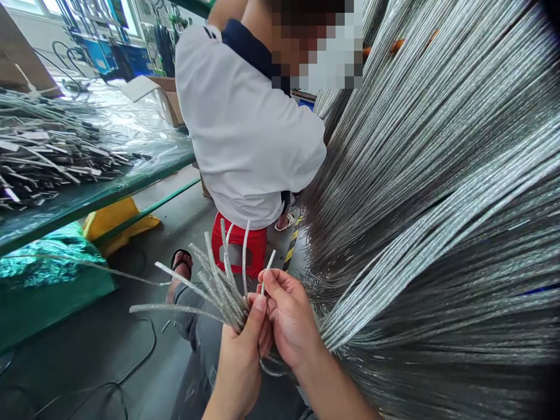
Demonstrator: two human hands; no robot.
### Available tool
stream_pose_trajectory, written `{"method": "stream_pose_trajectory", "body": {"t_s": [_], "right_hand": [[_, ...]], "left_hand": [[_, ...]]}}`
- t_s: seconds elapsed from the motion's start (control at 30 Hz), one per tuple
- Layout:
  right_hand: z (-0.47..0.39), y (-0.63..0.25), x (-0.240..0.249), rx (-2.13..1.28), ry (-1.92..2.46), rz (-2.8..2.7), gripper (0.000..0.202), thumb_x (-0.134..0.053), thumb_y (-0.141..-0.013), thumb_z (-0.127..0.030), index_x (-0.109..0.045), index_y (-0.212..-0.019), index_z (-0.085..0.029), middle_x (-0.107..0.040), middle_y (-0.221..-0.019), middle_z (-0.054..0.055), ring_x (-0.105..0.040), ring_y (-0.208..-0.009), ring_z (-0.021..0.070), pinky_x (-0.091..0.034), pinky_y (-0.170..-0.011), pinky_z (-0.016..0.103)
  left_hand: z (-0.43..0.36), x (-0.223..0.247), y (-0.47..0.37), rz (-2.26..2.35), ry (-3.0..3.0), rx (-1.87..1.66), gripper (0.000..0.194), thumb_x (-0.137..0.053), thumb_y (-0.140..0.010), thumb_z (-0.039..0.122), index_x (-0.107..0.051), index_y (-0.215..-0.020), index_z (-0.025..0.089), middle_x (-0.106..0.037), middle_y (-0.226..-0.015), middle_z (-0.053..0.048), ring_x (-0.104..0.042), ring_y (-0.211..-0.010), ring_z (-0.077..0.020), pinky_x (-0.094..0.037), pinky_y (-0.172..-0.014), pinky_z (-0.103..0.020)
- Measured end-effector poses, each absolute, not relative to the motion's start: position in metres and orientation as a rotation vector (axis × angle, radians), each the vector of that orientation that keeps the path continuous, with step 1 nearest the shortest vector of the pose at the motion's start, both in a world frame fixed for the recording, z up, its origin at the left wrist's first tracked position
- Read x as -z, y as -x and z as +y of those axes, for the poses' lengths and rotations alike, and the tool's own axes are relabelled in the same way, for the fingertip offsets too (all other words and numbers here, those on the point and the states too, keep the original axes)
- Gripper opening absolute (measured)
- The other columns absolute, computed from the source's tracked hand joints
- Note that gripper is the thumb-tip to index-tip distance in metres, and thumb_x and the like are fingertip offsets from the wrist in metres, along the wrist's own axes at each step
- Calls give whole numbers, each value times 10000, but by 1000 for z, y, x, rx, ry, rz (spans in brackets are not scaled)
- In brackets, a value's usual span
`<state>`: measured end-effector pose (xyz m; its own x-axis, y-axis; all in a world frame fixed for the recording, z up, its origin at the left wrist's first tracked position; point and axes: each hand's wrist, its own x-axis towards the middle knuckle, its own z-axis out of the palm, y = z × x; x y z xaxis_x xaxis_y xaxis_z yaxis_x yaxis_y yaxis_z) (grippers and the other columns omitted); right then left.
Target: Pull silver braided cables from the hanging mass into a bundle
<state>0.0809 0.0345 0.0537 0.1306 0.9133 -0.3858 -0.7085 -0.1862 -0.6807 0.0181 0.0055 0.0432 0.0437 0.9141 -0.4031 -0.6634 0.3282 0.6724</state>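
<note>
A bundle of clear-jacketed silvery cables fans out toward the upper left, its cut ends spread apart. Wrapped round its lower part is my left hand, thumb on top. My right hand touches the left one and pinches a single cable between thumb and fingers, its end pointing up. From beside my hands a long strand of silvery cables runs up to the right. The lower part of the bundle is hidden behind my hands.
A person in a white shirt sits ahead on a red stool. Many hanging cables fill the right side. At left, a green-edged table bears a pile of cut cables and a cardboard box. Black cords lie on the floor.
</note>
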Motion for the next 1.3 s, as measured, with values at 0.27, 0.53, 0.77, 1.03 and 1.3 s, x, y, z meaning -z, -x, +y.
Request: {"method": "stream_pose_trajectory", "body": {"t_s": [0.27,0.53,0.77,1.03,1.3], "right_hand": [[38,-79,-57,-1464,970,-256,459,-928,-477,-427,-610,-675,-163,-523,-594,-59,-478,-527,69,-490,-525,203],[39,-80,-52,-1427,926,-262,362,-912,-542,-362,-644,-690,-168,-571,-645,-48,-469,-582,68,-443,-527,174],[45,-77,-58,-1429,925,-224,365,-939,-478,-341,-665,-650,-172,-617,-654,-39,-554,-656,77,-460,-614,162],[47,-76,-56,-1441,882,-266,341,-931,-504,-338,-686,-669,-168,-645,-688,-27,-566,-686,87,-468,-716,201],[36,-84,-55,-1511,1023,-610,333,-846,-659,-434,-715,-759,-145,-670,-776,8,-550,-722,103,-430,-733,223]], "left_hand": [[6,-46,-17,905,-291,-1225,433,-897,-545,433,-590,-651,146,-366,-485,103,-263,-408,-19,-265,-355,-122],[4,-45,-17,926,-226,-1224,488,-934,-441,439,-606,-650,144,-398,-450,103,-285,-389,-15,-256,-347,-125],[1,-41,-15,951,-209,-1218,515,-933,-419,456,-588,-648,149,-388,-427,110,-283,-368,-13,-243,-343,-134],[-7,-31,-11,901,-298,-1215,461,-873,-571,485,-574,-702,160,-383,-416,109,-283,-361,-26,-248,-356,-145],[-4,-30,-5,857,-357,-1246,416,-837,-640,479,-574,-666,158,-376,-423,101,-288,-359,-30,-263,-352,-148]]}}
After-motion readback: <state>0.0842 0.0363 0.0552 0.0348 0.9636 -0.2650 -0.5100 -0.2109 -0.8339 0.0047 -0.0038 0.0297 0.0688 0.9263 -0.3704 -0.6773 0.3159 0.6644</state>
